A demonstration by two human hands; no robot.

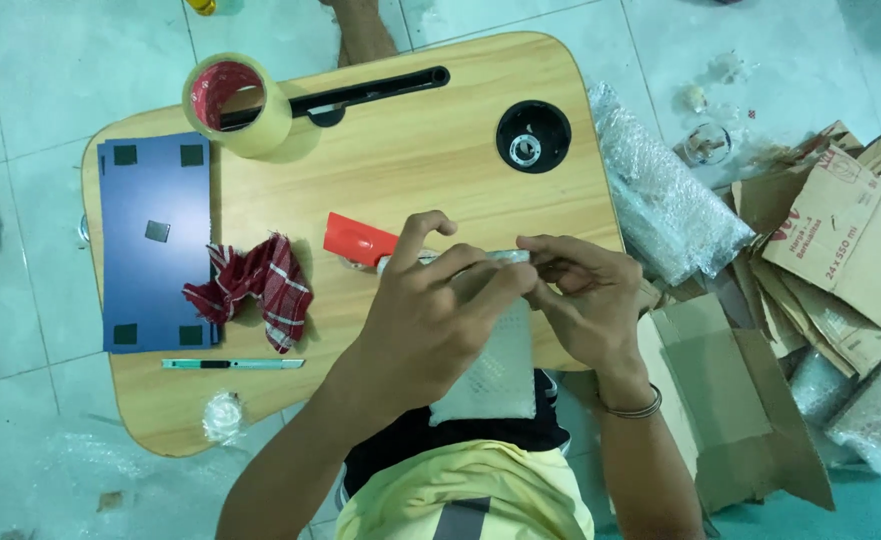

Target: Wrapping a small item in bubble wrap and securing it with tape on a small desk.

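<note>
Both hands meet over the near edge of a small wooden lap table (410,160). My left hand (430,320) and my right hand (585,300) together pinch the top of a white bubble-wrapped bundle (490,375) that hangs down toward my lap. What the wrap holds is hidden. A red tape dispenser (358,240) lies just behind my left fingers. A wide roll of tan packing tape (237,103) stands at the table's far left corner.
A dark blue sheet (155,270) with black squares lies on the table's left, beside a red checked cloth (260,285) and a green utility knife (232,364). A bubble wrap roll (665,195) and flattened cardboard boxes (840,250) lie on the tiled floor at right.
</note>
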